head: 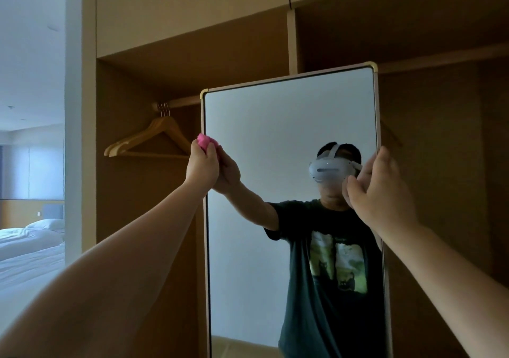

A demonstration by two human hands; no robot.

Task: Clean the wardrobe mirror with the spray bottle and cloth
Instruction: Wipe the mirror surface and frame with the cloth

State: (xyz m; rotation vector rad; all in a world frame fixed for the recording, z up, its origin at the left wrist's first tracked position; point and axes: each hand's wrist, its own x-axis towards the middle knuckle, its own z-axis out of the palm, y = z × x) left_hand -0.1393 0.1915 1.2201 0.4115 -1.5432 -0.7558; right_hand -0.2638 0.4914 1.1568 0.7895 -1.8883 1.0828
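A tall mirror (pixel 275 126) with a thin pale frame and gold corners stands in front of the open wardrobe. My left hand (pixel 202 165) is raised at the mirror's left edge, closed around a bunched pink cloth (pixel 206 140) that presses against the frame there. My right hand (pixel 382 189) grips the mirror's right edge at about the same height, fingers curled onto the glass side. The glass reflects a person in a dark printed T-shirt wearing a white headset. No spray bottle is in view.
Behind the mirror, the wooden wardrobe (pixel 192 27) has a rail carrying wooden hangers (pixel 154 140) on the left. A vertical divider (pixel 292 41) splits it into two bays. At far left a doorway shows a bed with white linen (pixel 30 250).
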